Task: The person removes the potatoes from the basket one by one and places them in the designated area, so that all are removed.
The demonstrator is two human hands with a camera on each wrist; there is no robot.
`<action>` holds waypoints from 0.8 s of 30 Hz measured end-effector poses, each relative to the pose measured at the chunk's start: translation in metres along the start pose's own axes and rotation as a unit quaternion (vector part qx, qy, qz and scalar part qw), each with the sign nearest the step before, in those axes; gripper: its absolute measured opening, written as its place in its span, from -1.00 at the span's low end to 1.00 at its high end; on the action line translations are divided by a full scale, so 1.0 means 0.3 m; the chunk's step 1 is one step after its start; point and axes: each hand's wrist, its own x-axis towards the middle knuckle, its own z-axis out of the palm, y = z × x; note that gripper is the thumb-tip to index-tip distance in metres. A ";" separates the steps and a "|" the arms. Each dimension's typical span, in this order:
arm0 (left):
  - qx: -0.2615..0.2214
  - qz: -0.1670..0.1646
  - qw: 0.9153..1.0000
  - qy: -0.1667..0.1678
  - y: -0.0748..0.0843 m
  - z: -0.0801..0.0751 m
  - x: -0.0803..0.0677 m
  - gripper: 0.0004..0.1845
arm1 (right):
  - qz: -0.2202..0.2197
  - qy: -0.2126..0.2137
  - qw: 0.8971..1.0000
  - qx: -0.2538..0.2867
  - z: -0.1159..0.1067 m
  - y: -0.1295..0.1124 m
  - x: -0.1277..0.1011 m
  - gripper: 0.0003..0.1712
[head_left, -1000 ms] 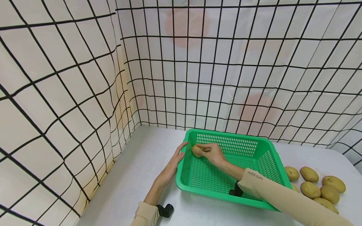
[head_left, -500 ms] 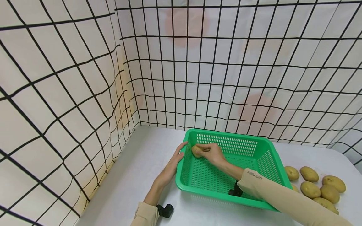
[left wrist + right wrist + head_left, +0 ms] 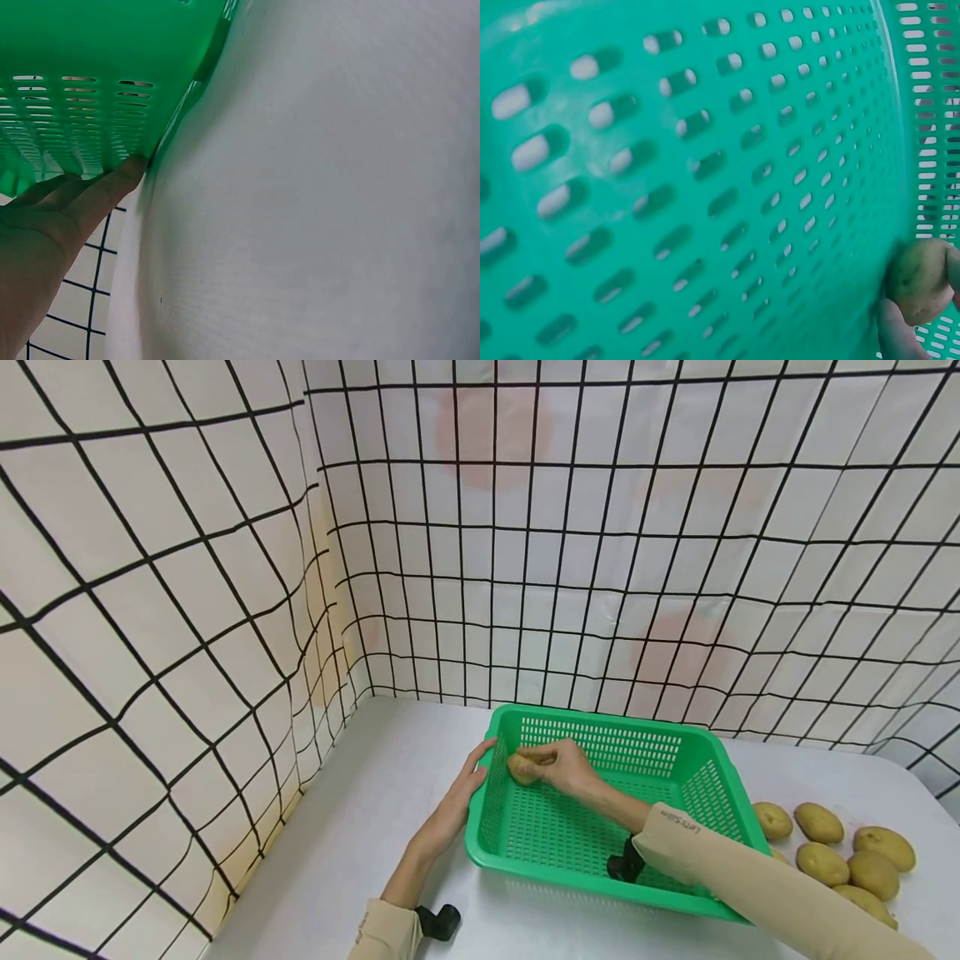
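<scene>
A green slotted plastic basket (image 3: 720,793) stands on the white table (image 3: 375,827). My right hand (image 3: 561,767) reaches into its far left corner and grips a yellow-brown potato (image 3: 521,768), low over the basket floor. The right wrist view shows the potato (image 3: 919,281) at the edge, held between thumb and fingers against the green mesh (image 3: 690,180). My left hand (image 3: 465,789) lies flat with straight fingers against the outside of the basket's left wall (image 3: 82,127), fingertips (image 3: 131,166) touching it.
Several loose potatoes (image 3: 832,852) lie on the table to the right of the basket. A black-gridded white curtain (image 3: 187,610) walls in the table at the left and back. Bare tabletop stretches left of the basket.
My right hand with the potato has sunk slightly lower in the basket's far left corner. The left hand stays against the basket wall.
</scene>
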 end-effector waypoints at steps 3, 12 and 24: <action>0.000 -0.001 1.000 -0.002 0.001 0.002 0.000 -0.44 | -0.003 -0.016 1.000 -0.004 -0.011 -0.006 -0.011 -0.62; 0.000 0.008 1.000 -0.004 0.006 -0.001 0.007 -0.44 | -0.007 -0.055 0.998 0.030 -0.065 -0.051 -0.034 -0.58; 0.011 0.003 1.000 0.007 0.004 0.005 0.000 -0.44 | -0.031 -0.073 0.996 0.034 -0.218 -0.147 -0.066 -0.50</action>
